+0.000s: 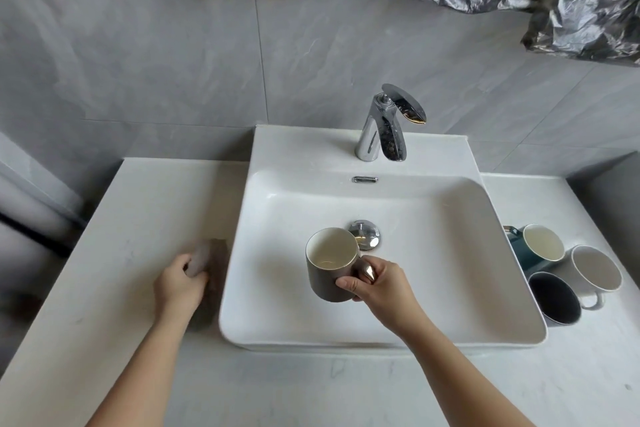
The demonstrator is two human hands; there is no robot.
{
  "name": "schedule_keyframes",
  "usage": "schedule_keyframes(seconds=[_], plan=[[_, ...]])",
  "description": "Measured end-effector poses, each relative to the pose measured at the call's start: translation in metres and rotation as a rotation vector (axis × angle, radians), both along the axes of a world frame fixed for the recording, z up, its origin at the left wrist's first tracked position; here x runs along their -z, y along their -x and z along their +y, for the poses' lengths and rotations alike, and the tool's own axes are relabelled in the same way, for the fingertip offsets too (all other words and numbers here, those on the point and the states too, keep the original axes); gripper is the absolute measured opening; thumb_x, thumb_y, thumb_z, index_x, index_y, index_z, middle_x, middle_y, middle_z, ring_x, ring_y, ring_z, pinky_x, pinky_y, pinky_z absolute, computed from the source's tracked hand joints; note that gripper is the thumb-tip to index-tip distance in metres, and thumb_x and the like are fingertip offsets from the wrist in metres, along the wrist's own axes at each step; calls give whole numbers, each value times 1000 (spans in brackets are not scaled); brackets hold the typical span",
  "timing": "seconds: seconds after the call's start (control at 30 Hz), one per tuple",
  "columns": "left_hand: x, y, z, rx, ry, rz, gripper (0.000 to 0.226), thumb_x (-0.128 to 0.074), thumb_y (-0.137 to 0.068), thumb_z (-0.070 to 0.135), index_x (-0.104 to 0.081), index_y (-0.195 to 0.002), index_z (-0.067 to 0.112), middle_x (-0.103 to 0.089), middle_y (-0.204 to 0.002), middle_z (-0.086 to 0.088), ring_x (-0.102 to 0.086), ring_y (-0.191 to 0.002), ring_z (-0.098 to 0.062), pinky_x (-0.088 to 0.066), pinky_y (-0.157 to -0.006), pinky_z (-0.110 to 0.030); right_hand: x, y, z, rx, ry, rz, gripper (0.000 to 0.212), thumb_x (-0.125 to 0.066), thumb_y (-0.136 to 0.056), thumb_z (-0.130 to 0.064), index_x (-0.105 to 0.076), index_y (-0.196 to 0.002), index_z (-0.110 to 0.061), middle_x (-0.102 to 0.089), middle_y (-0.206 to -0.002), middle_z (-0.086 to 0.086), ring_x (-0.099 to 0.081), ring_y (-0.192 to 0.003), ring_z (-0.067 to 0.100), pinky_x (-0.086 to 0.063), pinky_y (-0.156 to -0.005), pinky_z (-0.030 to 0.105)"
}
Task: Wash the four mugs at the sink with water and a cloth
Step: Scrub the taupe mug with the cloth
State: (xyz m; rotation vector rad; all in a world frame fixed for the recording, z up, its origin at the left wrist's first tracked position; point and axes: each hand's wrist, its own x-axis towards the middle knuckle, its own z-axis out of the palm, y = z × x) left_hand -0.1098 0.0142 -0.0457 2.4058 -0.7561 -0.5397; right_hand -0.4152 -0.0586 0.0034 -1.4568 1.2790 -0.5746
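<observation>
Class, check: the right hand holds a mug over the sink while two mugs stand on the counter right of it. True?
No: the head view shows three there, not two: green mug, white mug, dark mug. The rest holds.

No writing, brand or number can be read — none anywhere

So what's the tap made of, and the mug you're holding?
The tap looks like chromed metal: mirror-bright, with reflections. The brown mug in the right hand looks like glazed ceramic, matte outside, glossy cream inside; its handle shines like gold plating.
</observation>
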Motion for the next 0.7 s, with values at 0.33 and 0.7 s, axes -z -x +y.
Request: schedule_keyframes(seconds=[0.33,0.7], plan=[[-110,89,-41,744,530,-154,29,-64,-70,2,-71,-98,4,-64,-100,0,-55,-92,-7,-37,-86,-5,-17,27,-11,-69,185,104,41,-81,-76,-6,-43,-69,8,-34,-61,-1,-26,-56,8,-22,-50,22],[-94,156,-88,1215,283,97,32,-55,-88,2,-68,-113,14,-65,-110,7,-58,-101,-11,-41,-90,-18,-14,55,-32,-172,304,265,54,-83,-72,-16,-37,-49,-29,-46,-53,-18,-36,-54,8,-26,-52,24]])
